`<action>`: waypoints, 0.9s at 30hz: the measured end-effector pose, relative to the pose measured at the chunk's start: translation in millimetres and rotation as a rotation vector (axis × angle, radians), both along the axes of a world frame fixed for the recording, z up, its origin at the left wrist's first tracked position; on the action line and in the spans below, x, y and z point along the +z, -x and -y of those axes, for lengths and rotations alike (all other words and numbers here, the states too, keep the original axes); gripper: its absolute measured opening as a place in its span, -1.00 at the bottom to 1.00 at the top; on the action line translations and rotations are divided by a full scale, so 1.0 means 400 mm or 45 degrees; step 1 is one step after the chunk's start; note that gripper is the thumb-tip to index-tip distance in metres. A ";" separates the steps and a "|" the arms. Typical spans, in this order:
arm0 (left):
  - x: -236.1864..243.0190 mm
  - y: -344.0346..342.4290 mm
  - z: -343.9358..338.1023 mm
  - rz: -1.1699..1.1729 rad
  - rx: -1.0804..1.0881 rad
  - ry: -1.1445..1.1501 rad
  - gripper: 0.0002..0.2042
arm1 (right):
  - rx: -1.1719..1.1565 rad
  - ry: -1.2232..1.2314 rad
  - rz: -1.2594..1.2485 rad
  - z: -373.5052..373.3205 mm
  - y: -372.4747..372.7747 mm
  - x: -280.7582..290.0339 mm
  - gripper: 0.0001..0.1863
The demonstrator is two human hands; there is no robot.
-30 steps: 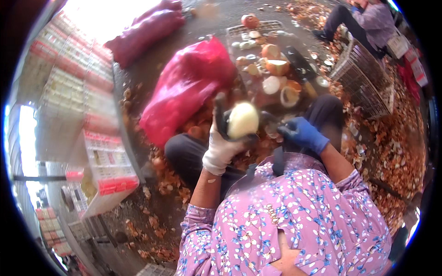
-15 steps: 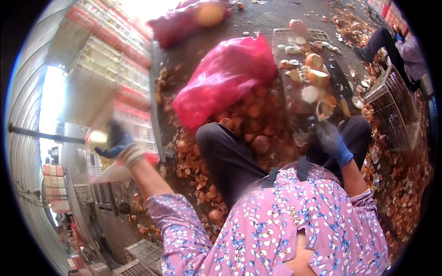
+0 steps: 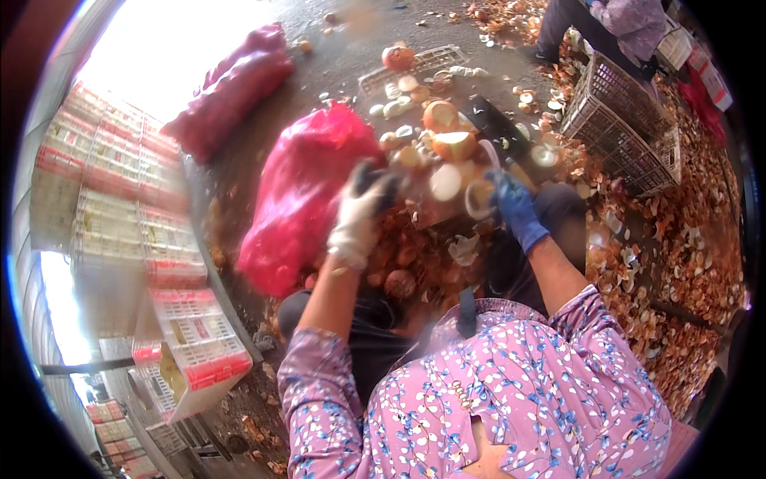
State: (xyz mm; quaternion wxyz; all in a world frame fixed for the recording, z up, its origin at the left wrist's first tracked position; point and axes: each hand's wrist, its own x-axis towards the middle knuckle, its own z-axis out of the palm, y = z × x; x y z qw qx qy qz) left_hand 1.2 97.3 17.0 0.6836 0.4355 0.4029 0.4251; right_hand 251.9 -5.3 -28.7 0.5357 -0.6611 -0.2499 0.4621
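My left hand [image 3: 365,211], in a pale glove with dark fingers, is blurred above heaped onions [image 3: 400,283] between my knees, beside a pink mesh bag [image 3: 299,191]. Its fingers look apart, with no object visible in them. My right hand [image 3: 517,209], gloved in blue, has curled fingers beside a pale ring-shaped piece [image 3: 479,198]; what it grips is unclear. Just beyond lie cut onions [image 3: 453,146] and peeled pale pieces [image 3: 445,182] on an upturned crate [image 3: 435,57]. A knife with a broad dark blade [image 3: 499,125] lies to their right, its handle near my right hand.
Stacked plastic crates [image 3: 187,327] stand at the left. A full mesh sack [image 3: 231,92] lies at the far left. On the right, a crate [image 3: 626,120] stands amid scattered onion skins [image 3: 670,239]. A seated person [image 3: 614,28] is beyond it.
My left hand has come from the crates at the left, where a pale round thing was beside it, to above the onions. My right hand has moved slightly forward. The view has turned right.
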 end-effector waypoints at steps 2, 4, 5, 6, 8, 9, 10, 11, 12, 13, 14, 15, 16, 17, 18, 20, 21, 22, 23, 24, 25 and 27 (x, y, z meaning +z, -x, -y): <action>-0.032 -0.132 -0.024 -0.319 -0.146 -0.103 -0.45 | -0.032 0.028 -0.110 -0.015 -0.007 -0.011 -0.66; -0.141 -0.198 -0.080 -0.427 -0.229 -0.254 -0.33 | -0.022 0.039 -0.199 -0.014 0.006 -0.029 -0.65; -0.153 -0.228 -0.088 -0.420 -0.215 -0.281 -0.25 | -0.014 0.049 -0.244 -0.018 0.007 -0.039 -0.64; -0.148 -0.256 -0.096 -0.503 -0.238 -0.298 -0.22 | -0.022 0.055 -0.230 -0.022 0.006 -0.042 -0.64; -0.163 -0.284 -0.133 -0.615 -0.220 -0.264 -0.30 | -0.030 0.066 -0.203 -0.031 0.006 -0.045 -0.64; -0.198 -0.280 -0.164 -0.556 -0.163 -0.137 -0.43 | 0.010 0.057 -0.229 -0.035 0.015 -0.038 -0.64; -0.214 -0.276 -0.169 -0.385 -0.055 -0.035 -0.61 | 0.032 0.065 -0.234 -0.033 0.020 -0.030 -0.64; -0.231 -0.267 -0.170 -0.347 -0.007 -0.025 -0.66 | 0.059 0.072 -0.239 -0.033 0.025 -0.020 -0.64; -0.233 -0.264 -0.164 -0.306 0.035 -0.014 -0.70 | 0.082 0.079 -0.242 -0.031 0.024 -0.018 -0.64; -0.236 -0.252 -0.154 -0.279 0.020 -0.018 -0.73 | 0.109 0.064 -0.236 -0.027 0.023 -0.022 -0.65; -0.241 -0.234 -0.136 -0.252 0.010 -0.021 -0.76 | 0.140 0.048 -0.231 -0.022 0.021 -0.026 -0.66; -0.219 -0.229 -0.101 -0.252 0.085 -0.041 -0.75 | 0.162 0.035 -0.223 -0.013 0.015 -0.032 -0.66; -0.189 -0.211 -0.065 -0.254 0.135 -0.040 -0.71 | 0.231 -0.092 -0.014 -0.007 0.012 -0.052 -0.67; -0.229 -0.187 -0.055 -0.240 0.201 -0.169 -0.69 | 0.301 -0.220 0.196 -0.003 0.011 -0.087 -0.68; -0.268 -0.145 -0.038 -0.237 0.288 -0.296 -0.67 | 0.367 -0.356 0.345 -0.004 0.031 -0.105 -0.68; -0.238 -0.108 0.035 -0.128 0.247 -0.288 -0.58 | 0.436 -0.383 0.475 0.010 0.038 -0.125 -0.67; -0.216 -0.083 0.076 -0.111 0.301 -0.246 -0.55 | 0.502 -0.291 0.433 0.021 0.050 -0.106 -0.66; -0.192 -0.064 0.115 -0.090 0.349 -0.204 -0.52 | 0.561 -0.195 0.395 0.032 0.059 -0.090 -0.65; -0.164 -0.044 0.152 -0.244 0.349 -0.305 -0.45 | 0.565 -0.247 0.438 0.045 0.077 -0.080 -0.67; -0.169 -0.033 0.176 -0.069 0.389 -0.239 -0.40 | 0.628 -0.238 0.458 0.050 0.084 -0.071 -0.68; -0.172 -0.021 0.189 -0.052 0.422 -0.196 -0.40 | 0.688 -0.229 0.478 0.054 0.090 -0.065 -0.68; -0.177 -0.004 0.200 -0.028 0.407 -0.051 -0.44 | 0.771 -0.235 0.526 0.063 0.096 -0.059 -0.70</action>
